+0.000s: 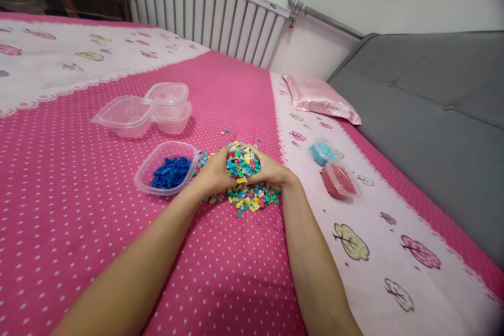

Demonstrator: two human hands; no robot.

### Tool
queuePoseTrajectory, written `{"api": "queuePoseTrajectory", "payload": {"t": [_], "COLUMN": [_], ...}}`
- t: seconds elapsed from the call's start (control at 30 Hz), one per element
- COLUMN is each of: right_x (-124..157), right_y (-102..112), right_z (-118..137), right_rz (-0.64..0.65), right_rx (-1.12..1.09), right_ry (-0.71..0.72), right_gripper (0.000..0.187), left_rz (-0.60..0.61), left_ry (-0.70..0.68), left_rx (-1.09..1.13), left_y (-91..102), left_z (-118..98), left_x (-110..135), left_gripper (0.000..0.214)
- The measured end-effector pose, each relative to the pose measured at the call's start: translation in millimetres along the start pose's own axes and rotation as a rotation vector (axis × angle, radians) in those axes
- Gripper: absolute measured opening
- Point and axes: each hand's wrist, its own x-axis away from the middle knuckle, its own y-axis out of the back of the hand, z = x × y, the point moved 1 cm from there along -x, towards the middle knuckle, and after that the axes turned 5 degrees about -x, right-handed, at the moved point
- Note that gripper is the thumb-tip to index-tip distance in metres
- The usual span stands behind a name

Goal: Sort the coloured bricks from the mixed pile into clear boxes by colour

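A heap of small multicoloured building bricks [254,199] lies on the pink bedsheet. My left hand [214,172] and my right hand [270,169] curve together around a scoop of these bricks, cupping them between the palms and fingers. The thumbs come close to each other on the near side, by a yellow brick. The far fingers are mostly hidden behind the scooped bricks. Just left of my left hand stands an open clear plastic container [142,181] with dark blue bricks [173,172] in it.
Clear plastic containers [126,115] stand at the upper left, some of them stacked. To the right sit a tub of light blue bricks [323,152] and a tub of red bricks [339,181]. A pink pillow [321,98] lies by the grey headboard [433,100]. A few loose bricks lie beyond the heap.
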Motion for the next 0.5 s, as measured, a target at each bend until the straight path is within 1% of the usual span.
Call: {"api": "queuePoseTrajectory", "payload": {"t": [0.1,0.27,0.33,0.43,0.5], "right_x": [2,7,8,8,7], "right_y": [1,5,6,8,8], "right_z": [4,17,20,22,23], "right_rz": [-0.02,-0.113,-0.164,-0.243,-0.275], "right_rx": [-0.054,-0.046,-0.019,-0.019,-0.037], "right_ry": [0.051,0.079,0.089,0.089,0.09], "right_gripper": [0.102,0.085,0.078,0.066,0.061], "left_rz": [-0.042,-0.181,-0.217,-0.219,-0.205], "left_ry": [0.044,0.011,-0.023,-0.077,-0.075], "left_rx": [0.078,0.207,0.254,0.283,0.282], "left_y": [2.7,1.1,0.1,-0.4,-0.5], "left_z": [-3,-4,-3,-2,-2], "left_x": [-1,-3,-4,-5,-5], "left_gripper": [0.079,0.066,0.063,0.065,0.065]}}
